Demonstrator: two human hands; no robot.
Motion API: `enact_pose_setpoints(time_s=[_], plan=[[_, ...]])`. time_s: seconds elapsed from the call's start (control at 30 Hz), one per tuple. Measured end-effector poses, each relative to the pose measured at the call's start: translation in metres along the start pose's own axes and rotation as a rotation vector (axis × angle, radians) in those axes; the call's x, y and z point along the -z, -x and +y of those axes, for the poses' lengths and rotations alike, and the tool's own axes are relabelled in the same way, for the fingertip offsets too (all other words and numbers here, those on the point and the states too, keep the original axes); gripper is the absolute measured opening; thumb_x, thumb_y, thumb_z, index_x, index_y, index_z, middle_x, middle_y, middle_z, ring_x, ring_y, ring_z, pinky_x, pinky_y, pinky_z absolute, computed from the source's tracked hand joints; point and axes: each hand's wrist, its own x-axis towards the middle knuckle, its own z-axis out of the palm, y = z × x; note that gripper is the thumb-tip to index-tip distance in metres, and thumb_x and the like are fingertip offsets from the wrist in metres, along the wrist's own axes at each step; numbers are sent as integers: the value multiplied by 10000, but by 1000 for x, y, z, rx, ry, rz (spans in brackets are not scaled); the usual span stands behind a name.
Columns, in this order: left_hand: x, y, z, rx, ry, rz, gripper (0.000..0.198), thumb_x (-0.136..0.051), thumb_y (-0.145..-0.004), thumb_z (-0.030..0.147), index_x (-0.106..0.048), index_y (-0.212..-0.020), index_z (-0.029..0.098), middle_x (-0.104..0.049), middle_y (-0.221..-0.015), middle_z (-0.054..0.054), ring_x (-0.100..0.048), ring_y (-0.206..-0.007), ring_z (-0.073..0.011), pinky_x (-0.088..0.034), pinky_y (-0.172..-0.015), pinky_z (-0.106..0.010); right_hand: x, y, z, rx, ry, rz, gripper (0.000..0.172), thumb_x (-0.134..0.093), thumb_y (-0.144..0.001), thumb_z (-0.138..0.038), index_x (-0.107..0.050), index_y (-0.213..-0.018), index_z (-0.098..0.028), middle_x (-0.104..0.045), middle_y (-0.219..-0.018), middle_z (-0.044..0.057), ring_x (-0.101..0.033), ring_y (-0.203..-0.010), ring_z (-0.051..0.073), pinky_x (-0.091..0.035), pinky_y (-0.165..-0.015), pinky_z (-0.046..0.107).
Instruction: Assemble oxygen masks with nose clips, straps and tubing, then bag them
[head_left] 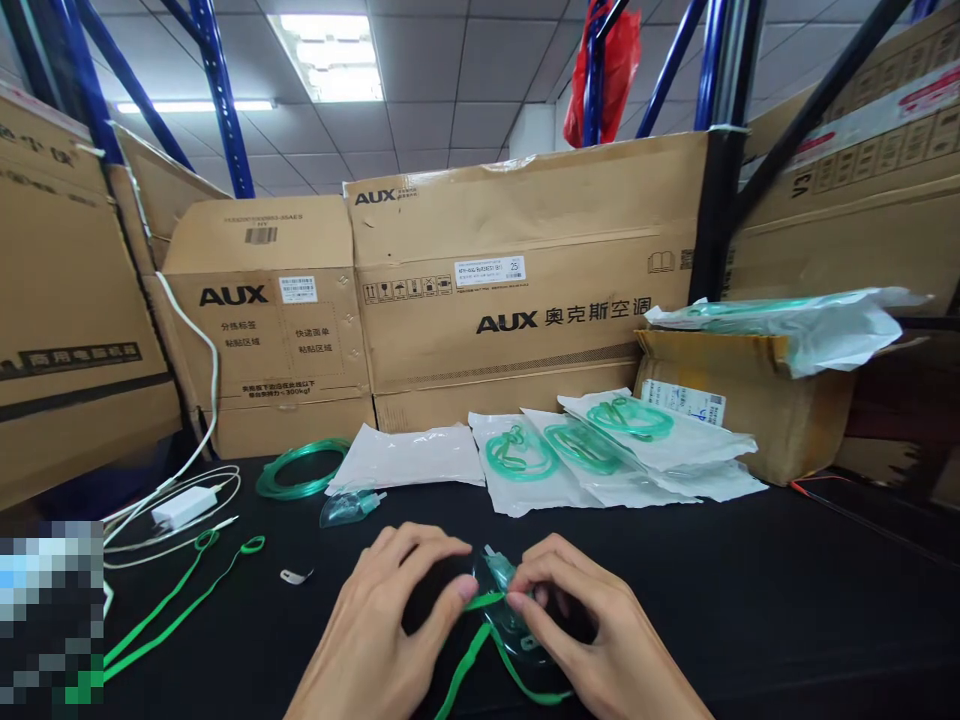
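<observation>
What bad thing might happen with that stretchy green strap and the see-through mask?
The green strap is pinched between the left hand and the right hand, right at the mask. It might slip out, or tug too hard on the thin plastic. Its loose loop lies between the wrists and might catch on them. The small metal clip lies off by itself on the black table, so it might get lost.

Left hand [375, 630], right hand [592, 635] pinch green strap [480, 602] at clear mask [504, 600] on black table [750, 600]
</observation>
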Motion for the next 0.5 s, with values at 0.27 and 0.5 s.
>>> enact_pose_setpoints(time_s=[0.27,0.5], plan=[[-28,9,13,-111,-21,51,439,-771,-846,166,-684,-1251,311,-731,-1358,-61,-699,-1216,-313,-552,-998,-471,-2,6,-3,-18,-42,-24,149,-623,-997,-229,-689,-865,-244,-648,-867,6,-593,-718,169,-471,-650,278],[-20,7,13,-47,111,-31,233,-664,-933,195,-674,-1125,327,-717,-1380,-37,-658,-1295,-295,-505,-1041,-474,-1,6,-1,-10,-89,-47,133,-634,-1003,-230,-713,-896,-239,-670,-886,11,-631,-758,173,-499,-703,271]])
